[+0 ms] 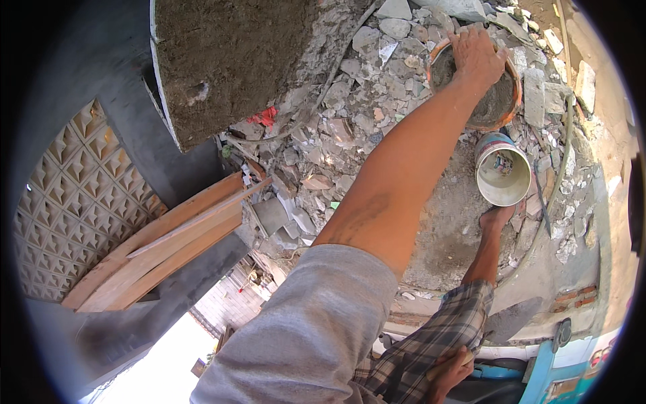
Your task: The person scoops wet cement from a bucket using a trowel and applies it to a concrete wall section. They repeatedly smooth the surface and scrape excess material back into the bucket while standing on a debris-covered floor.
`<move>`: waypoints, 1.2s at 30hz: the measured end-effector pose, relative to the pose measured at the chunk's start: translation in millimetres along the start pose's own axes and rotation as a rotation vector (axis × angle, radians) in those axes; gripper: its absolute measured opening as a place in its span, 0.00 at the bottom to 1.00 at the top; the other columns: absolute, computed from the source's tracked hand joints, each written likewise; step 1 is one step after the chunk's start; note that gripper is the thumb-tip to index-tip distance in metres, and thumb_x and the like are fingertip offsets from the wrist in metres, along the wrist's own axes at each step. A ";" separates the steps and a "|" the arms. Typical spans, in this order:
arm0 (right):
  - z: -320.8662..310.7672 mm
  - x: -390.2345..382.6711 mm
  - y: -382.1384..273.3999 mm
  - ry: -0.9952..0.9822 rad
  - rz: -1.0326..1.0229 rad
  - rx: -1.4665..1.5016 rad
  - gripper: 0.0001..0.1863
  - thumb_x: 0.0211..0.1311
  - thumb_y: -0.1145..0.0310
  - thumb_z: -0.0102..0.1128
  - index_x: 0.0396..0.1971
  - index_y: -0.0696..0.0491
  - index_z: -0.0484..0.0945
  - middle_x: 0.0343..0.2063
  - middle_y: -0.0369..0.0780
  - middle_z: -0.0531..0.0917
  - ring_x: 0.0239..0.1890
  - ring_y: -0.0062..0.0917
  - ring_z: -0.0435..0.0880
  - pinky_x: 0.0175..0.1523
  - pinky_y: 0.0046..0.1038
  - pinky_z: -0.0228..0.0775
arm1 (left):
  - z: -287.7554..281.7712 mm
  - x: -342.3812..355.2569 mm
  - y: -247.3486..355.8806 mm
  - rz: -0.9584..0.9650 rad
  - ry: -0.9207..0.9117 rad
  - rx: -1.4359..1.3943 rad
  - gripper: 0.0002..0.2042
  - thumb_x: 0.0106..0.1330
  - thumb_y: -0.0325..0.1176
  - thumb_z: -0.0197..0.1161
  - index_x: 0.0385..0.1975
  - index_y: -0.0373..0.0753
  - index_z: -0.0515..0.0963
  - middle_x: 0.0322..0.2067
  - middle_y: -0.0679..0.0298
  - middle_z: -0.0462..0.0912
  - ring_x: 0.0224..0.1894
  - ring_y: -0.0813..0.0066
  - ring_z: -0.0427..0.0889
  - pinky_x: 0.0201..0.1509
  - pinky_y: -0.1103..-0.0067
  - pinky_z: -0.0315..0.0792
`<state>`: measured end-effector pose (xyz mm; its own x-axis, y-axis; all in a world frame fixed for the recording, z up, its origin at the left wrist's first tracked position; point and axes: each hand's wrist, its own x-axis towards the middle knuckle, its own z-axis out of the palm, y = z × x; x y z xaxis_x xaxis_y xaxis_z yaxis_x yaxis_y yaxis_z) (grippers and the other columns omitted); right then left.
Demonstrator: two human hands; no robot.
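Note:
My left arm reaches across the view to an orange-rimmed bucket (515,108) of wet grey mortar. My left hand (476,57) lies over its far rim, fingers curled onto the edge. Low on the right, beside my plaid shorts, my right hand (452,372) is closed round the wooden handle of a trowel. The grey pointed trowel blade (517,319) shows past the shorts; the stretch between handle and blade is partly hidden. A whitish paint pail (503,176) stands tilted between the mortar bucket and my bare foot (496,219).
Broken rubble (350,128) covers the ground around the buckets. A rough brown-plastered surface (229,60) juts in at upper left. Wooden planks (175,246) lean near a patterned block screen (74,175). A hose (564,155) runs along the right side.

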<state>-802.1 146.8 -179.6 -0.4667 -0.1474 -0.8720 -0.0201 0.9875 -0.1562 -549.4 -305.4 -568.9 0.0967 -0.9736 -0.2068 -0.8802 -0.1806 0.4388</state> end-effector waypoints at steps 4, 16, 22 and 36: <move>6.2 2.5 -7.9 -0.039 0.020 0.037 0.16 0.73 0.62 0.53 0.28 0.58 0.70 0.11 0.38 0.74 0.11 0.22 0.73 0.17 0.25 0.63 | -51.3 -44.0 12.5 0.047 -0.079 -0.129 0.21 0.61 0.49 0.68 0.22 0.32 0.83 0.25 0.45 0.83 0.33 0.45 0.84 0.55 0.53 0.72; 14.2 6.9 -30.4 0.026 -0.062 -0.111 0.16 0.70 0.62 0.54 0.26 0.57 0.70 0.11 0.39 0.74 0.09 0.24 0.73 0.15 0.26 0.65 | -122.3 -128.1 -9.9 -0.072 -0.418 -0.161 0.27 0.66 0.54 0.62 0.25 0.31 0.86 0.24 0.43 0.84 0.34 0.45 0.86 0.46 0.59 0.77; 18.8 11.4 -33.2 -0.008 -0.088 -0.135 0.15 0.69 0.61 0.55 0.29 0.59 0.72 0.13 0.40 0.74 0.10 0.26 0.75 0.15 0.28 0.67 | -214.7 -225.9 -54.6 -0.411 -0.439 -0.350 0.30 0.70 0.58 0.58 0.26 0.30 0.84 0.20 0.43 0.81 0.28 0.46 0.84 0.37 0.58 0.76; 27.8 18.5 -54.6 -0.026 -0.130 -0.298 0.16 0.69 0.57 0.59 0.35 0.57 0.72 0.15 0.41 0.76 0.11 0.29 0.77 0.15 0.30 0.67 | -276.1 -453.4 -229.1 -1.112 -0.435 -0.253 0.38 0.70 0.70 0.46 0.39 0.35 0.85 0.30 0.52 0.85 0.37 0.52 0.86 0.43 0.58 0.76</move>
<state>-785.0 88.6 -200.1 -0.4210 -0.2710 -0.8656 -0.3377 0.9325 -0.1277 -263.4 138.8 -334.2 0.5333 -0.1515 -0.8323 -0.2964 -0.9549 -0.0161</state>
